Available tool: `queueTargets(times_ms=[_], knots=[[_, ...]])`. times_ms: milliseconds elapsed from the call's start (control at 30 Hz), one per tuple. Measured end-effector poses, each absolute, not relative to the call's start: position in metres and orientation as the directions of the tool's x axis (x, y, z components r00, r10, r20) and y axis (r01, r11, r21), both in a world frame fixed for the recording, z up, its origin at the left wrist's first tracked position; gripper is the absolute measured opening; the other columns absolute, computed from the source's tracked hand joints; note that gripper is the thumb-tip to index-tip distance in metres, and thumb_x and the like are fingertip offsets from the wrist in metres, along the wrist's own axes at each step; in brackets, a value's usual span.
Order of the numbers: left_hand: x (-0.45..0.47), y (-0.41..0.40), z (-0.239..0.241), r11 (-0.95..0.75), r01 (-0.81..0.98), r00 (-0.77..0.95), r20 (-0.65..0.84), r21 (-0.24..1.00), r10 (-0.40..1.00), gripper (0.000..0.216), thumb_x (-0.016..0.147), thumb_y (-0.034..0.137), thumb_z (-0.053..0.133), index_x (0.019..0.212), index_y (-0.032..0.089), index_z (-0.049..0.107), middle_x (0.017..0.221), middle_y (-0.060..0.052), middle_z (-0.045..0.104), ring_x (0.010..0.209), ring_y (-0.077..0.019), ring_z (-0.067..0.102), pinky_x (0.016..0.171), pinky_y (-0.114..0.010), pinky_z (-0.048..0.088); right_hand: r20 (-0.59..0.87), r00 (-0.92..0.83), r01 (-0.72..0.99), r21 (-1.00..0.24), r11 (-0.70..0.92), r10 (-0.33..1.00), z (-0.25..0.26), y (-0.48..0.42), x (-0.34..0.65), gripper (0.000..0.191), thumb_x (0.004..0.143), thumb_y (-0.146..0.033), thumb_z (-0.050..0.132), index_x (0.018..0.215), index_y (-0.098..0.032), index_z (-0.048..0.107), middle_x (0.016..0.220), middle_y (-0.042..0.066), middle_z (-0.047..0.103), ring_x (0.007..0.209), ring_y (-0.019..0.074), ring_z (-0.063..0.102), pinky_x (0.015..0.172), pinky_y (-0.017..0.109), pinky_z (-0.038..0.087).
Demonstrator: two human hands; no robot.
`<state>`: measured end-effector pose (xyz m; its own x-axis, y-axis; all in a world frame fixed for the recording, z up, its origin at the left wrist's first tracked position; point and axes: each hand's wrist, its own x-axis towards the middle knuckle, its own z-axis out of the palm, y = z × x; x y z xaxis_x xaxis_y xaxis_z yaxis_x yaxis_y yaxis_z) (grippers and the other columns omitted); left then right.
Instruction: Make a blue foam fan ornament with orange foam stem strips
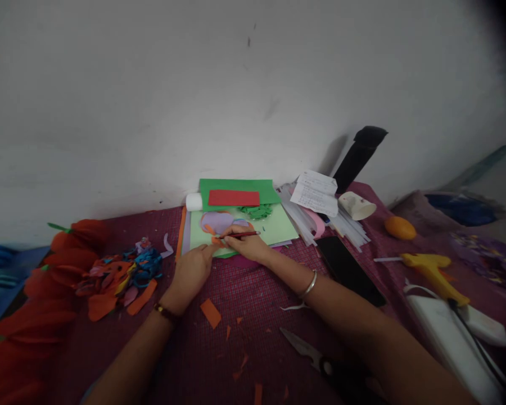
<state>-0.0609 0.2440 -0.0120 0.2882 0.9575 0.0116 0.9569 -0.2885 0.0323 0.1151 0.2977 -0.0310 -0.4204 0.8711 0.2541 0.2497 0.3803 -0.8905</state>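
Note:
My right hand (248, 245) is closed around a red pencil (245, 234), its tip on a small orange paper piece (216, 241). That piece lies on a light green sheet (280, 226) bearing a lilac cut-out shape (217, 221). My left hand (190, 273) rests beside it, fingers curled, fingertips pressing the orange piece and sheet edge down. A dark green sheet (236, 185) with a red strip (233, 198) lies behind, against the wall.
Scissors (307, 351) lie near my right forearm. A black phone (349, 269), yellow glue gun (432, 271), white sticks (310, 222), cup (356, 205), written note (316, 193) and orange ball (400, 228) sit right. Coloured paper scraps (122, 275) and orange paper shapes (42, 281) lie left.

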Motion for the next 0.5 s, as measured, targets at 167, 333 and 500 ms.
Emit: queueTargets(times_ms=[167,333,500], knots=[[-0.0612,0.2424,-0.0122,-0.296,0.954,0.296,0.016,0.050,0.955,0.040,0.093,0.016,0.035,0.123,0.025,0.060,0.096,-0.007,0.070,0.082,-0.0197,0.066,0.065,-0.027,0.043,0.255,-0.432,0.261,-0.883,0.391,0.865,-0.0326,0.2968,0.1137,0.017,0.085,-0.014,0.054,0.092,-0.018,0.068,0.090,0.002,0.069,0.084,0.0139,0.061,0.075,0.025,0.045],[-0.0596,0.2420,-0.0149,-0.219,0.972,0.216,0.053,0.084,0.975,0.040,0.093,0.019,0.035,0.127,0.022,0.056,0.100,-0.009,0.072,0.085,-0.0213,0.068,0.065,-0.028,0.044,0.249,-0.426,0.278,-0.879,0.388,0.869,-0.0354,0.2967,0.1130,0.017,0.085,-0.016,0.053,0.092,-0.017,0.069,0.086,0.002,0.069,0.081,0.0140,0.061,0.073,0.025,0.045],[-0.0576,0.2448,-0.0157,-0.147,0.988,0.144,0.073,0.036,0.987,0.044,0.092,0.019,0.034,0.133,0.021,0.051,0.098,-0.012,0.073,0.080,-0.0243,0.069,0.062,-0.030,0.045,0.249,-0.426,0.290,-0.873,0.392,0.870,-0.0361,0.2980,0.1126,0.016,0.084,-0.017,0.054,0.091,-0.018,0.069,0.080,0.000,0.067,0.075,0.0131,0.059,0.070,0.024,0.043]])
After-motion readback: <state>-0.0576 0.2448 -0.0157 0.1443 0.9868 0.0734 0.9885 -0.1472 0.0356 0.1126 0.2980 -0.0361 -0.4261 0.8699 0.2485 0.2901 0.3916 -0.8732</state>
